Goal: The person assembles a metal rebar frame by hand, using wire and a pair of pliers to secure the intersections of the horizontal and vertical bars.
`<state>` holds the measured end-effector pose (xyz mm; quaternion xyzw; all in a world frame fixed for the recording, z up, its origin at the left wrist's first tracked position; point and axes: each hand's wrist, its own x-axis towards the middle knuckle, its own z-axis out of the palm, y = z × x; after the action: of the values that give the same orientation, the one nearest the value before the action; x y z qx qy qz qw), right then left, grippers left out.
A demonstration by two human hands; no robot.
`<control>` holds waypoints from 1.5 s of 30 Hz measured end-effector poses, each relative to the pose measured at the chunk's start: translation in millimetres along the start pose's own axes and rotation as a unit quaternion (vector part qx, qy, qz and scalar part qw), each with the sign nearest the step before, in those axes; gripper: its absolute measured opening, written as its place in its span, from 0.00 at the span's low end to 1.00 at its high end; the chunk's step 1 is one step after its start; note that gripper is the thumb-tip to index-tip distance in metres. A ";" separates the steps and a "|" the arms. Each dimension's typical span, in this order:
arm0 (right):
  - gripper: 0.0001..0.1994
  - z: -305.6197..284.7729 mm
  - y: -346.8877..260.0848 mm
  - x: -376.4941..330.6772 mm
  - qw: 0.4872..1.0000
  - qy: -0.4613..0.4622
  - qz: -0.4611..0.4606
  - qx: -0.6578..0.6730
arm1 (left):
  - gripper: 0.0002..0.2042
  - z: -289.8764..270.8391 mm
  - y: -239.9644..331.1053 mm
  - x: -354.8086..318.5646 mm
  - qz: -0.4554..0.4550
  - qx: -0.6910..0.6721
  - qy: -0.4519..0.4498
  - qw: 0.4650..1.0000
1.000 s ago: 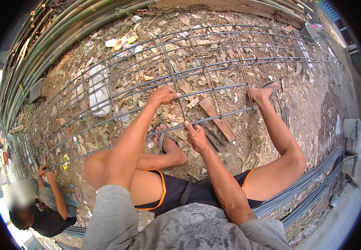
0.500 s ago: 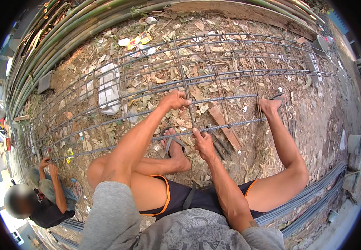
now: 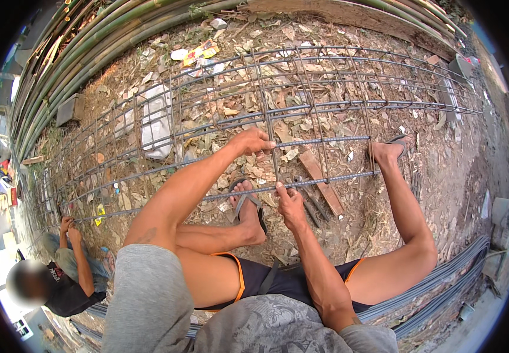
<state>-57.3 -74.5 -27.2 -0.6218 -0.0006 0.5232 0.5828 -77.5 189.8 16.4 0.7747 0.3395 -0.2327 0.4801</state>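
Observation:
A long cage of steel reinforcing bars (image 3: 339, 107) stretches across the ground before me, its lengthwise bars crossed by square wire stirrups. My left hand (image 3: 253, 141) has thumb and fingers closed on one stirrup (image 3: 268, 120) where it meets a ribbed bar (image 3: 325, 140). Lower down, my right hand (image 3: 290, 203) pinches that same stirrup by its near corner, at the nearest ribbed bar (image 3: 336, 177). The fingertips partly cover both crossings, so I cannot see whether wire ties them.
A wooden plank piece (image 3: 321, 182) lies beneath the cage. Bamboo poles (image 3: 119, 29) are stacked along the far side. A co-worker (image 3: 69, 288) crouches at the cage's left end. Bundled steel rods (image 3: 436, 282) lie behind my right leg. Leaves and litter cover the soil.
The view has shifted slightly, with the cage a little farther right in it. My left upper arm has swung outward to the left. Both hands keep to the same stirrup.

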 end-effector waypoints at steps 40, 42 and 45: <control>0.20 2.1 -16.8 -0.9 0.997 0.008 0.071 -0.001 | 0.20 7.7 -12.5 0.6 0.079 -0.137 0.016 0.987; 0.21 -3.5 -23.8 -11.7 0.997 0.026 0.070 -0.016 | 0.19 8.1 -9.9 1.0 0.071 -0.125 0.009 0.989; 0.22 -27.5 -21.1 -36.3 0.994 0.037 0.099 -0.007 | 0.19 7.7 -13.1 4.0 0.079 -0.145 0.002 0.986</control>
<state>-42.9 -109.8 5.5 -0.6420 0.0787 0.5548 0.5232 -85.0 188.1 2.6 0.7220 0.3084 -0.1408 0.6032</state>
